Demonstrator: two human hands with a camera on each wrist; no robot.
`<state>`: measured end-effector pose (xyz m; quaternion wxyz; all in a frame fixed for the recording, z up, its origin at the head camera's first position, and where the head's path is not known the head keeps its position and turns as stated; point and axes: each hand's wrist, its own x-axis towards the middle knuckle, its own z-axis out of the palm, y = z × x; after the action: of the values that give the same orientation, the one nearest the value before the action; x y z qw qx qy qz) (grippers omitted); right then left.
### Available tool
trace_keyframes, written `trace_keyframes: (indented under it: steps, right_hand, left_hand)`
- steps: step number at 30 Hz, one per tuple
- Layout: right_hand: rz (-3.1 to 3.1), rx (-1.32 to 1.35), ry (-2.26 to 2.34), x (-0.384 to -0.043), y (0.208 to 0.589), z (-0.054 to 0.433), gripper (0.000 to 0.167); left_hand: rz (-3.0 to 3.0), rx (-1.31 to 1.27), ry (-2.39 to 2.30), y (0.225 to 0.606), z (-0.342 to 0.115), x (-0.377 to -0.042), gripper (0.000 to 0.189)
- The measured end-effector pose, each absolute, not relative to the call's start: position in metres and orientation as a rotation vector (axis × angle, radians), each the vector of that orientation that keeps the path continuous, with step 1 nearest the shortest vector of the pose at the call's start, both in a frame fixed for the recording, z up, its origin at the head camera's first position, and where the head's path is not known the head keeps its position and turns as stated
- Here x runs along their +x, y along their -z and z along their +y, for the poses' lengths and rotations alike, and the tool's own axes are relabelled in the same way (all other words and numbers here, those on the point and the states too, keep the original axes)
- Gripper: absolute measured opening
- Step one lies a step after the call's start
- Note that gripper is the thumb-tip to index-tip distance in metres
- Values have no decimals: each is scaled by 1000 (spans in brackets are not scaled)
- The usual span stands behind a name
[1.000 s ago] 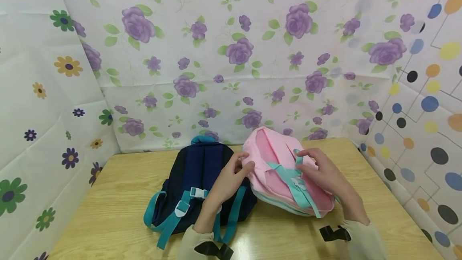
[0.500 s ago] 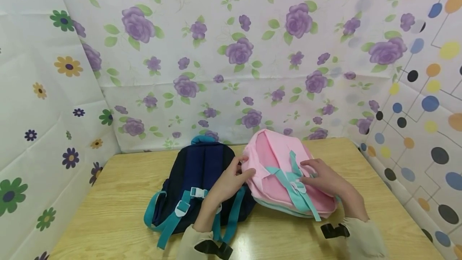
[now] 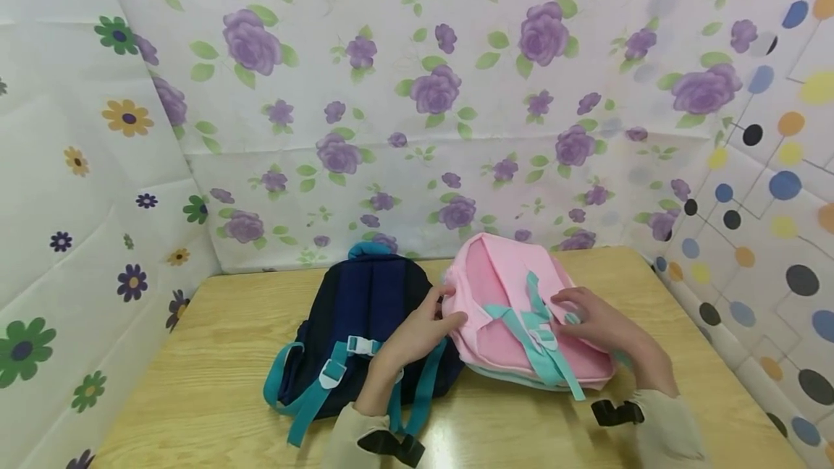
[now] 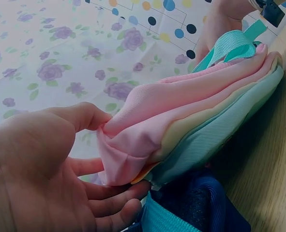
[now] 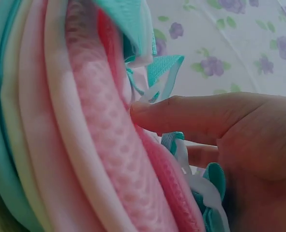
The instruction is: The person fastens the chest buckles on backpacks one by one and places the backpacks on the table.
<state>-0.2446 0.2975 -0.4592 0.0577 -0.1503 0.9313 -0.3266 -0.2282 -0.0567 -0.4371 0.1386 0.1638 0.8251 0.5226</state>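
Note:
A pink backpack [image 3: 521,255] lies tilted on the table, its shoulder straps and teal webbing [image 3: 541,353] facing up. My left hand [image 3: 417,331] pinches its left edge; in the left wrist view the thumb presses the pink fabric [image 4: 138,111] from above, with fingers curled beneath. At the right side, my right hand [image 3: 602,320] grips the padded pink shoulder strap [image 5: 157,169]. Its thumb tip meets the strap's edge in the right wrist view, and the other fingers are partly hidden behind. A loose teal strap end [image 3: 536,292] stands up between the hands.
A navy backpack [image 3: 371,281] with teal straps and a white buckle [image 3: 360,345] lies left of the pink one, partly under my left forearm. Both are on a wooden table [image 3: 215,353]. Patterned cloth walls [image 3: 404,93] enclose the back and sides.
My right hand has let go of the teal strap end and shifted right and down to the pink shoulder strap. The pink backpack has settled slightly lower. My left hand keeps its hold.

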Motion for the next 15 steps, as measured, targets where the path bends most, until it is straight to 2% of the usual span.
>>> trace_keyframes:
  steps: [15]
  right_hand:
    - [2939, -547, 878, -253, 473, 317, 58]
  left_hand:
    - [2467, 615, -1292, 451, -41, -228, 67]
